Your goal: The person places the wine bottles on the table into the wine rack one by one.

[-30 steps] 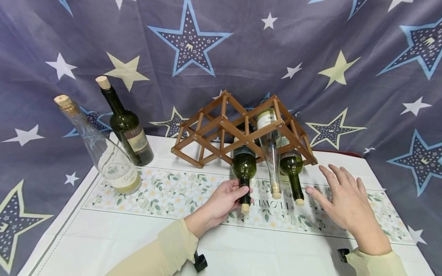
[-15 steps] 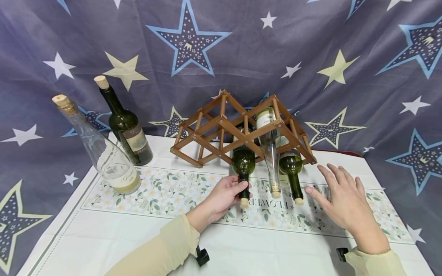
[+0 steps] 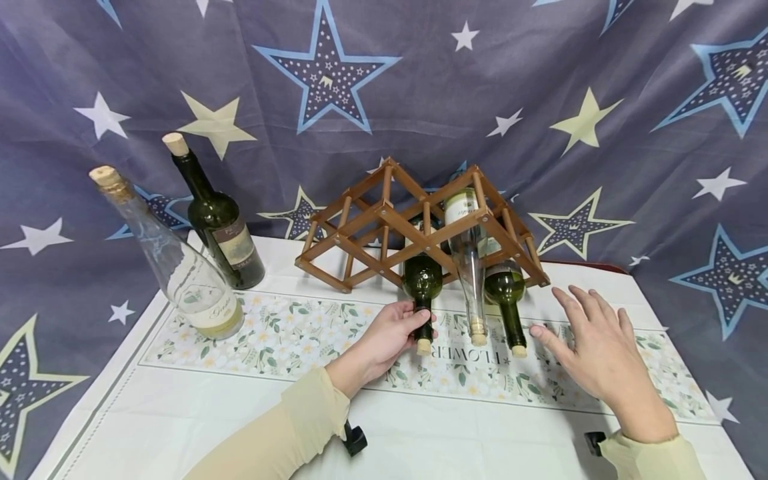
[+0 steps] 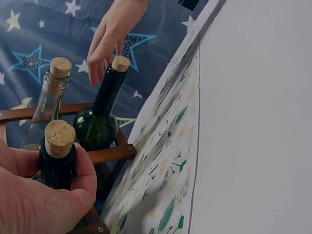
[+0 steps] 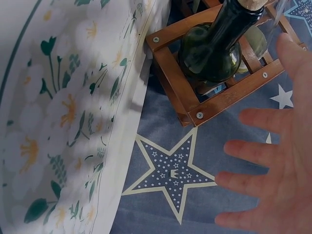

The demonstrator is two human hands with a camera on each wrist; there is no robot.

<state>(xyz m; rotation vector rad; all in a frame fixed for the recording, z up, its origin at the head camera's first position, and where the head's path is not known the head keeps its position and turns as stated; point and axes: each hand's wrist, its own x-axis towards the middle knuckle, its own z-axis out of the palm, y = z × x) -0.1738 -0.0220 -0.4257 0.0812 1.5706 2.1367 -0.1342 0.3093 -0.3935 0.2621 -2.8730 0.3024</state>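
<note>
My left hand [image 3: 387, 340] grips the neck of a dark green wine bottle [image 3: 423, 277] just behind its cork [image 4: 60, 138]. That bottle lies in a compartment of the wooden wine rack [image 3: 384, 213], neck toward me. To its right a clear bottle [image 3: 471, 280] rests in a higher compartment, and another green bottle [image 3: 506, 287] lies in the lower right one. Beside the rack's right end my right hand [image 3: 600, 353] hovers with fingers spread, holding nothing. In the right wrist view the right-hand green bottle [image 5: 209, 53] sits within the rack's end frame, near that hand's fingers.
A corked clear bottle [image 3: 198, 287] and a corked green bottle [image 3: 225, 233] stand upright on the left of the table. A floral runner [image 3: 288, 333] crosses the white tabletop [image 3: 480, 440]. A star-patterned curtain [image 3: 420, 87] hangs right behind the rack.
The left hand has pushed the green bottle a little farther back into the rack, its cork now farther from me. The right hand has stayed about where it was.
</note>
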